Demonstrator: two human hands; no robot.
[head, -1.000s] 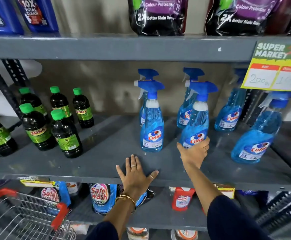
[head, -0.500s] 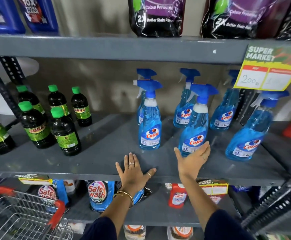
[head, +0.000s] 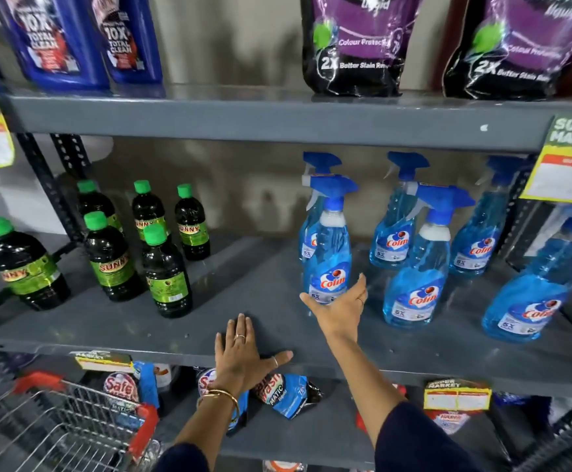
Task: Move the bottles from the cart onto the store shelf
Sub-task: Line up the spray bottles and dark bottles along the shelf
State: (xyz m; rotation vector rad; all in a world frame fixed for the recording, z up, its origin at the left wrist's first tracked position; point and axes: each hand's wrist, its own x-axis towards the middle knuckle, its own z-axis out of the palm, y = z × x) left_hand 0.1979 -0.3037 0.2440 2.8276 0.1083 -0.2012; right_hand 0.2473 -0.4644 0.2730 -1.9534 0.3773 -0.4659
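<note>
Setting: grey metal store shelf (head: 243, 301) with a tier above, a tier below and a pale wall behind.
Right hand (head: 340, 308): fingers spread, palm open, cupped against the base of the front Colin spray bottle (head: 329, 253); thumb at the bottle's left, fingers at its right. Whether it grips or only touches, I cannot tell.
Left hand (head: 243, 356): flat, palm down on the shelf's front edge, fingers spread, holding nothing; rings and a bangle show.
Other spray bottles: one (head: 414, 267) just right of the hand, another (head: 536, 284) far right, three more behind, all upright.
Dark bottles (head: 165, 270): six green-capped ones labelled Sunny, standing at the shelf's left, well apart from the hands.
Cart (head: 73, 430): wire basket with red trim, lower left, beside the bottom tier.
Upper tier: blue detergent bottles (head: 63, 39) left, purple pouches (head: 356, 46) right.
Price tag (head: 563, 175): yellow, hanging at right.
</note>
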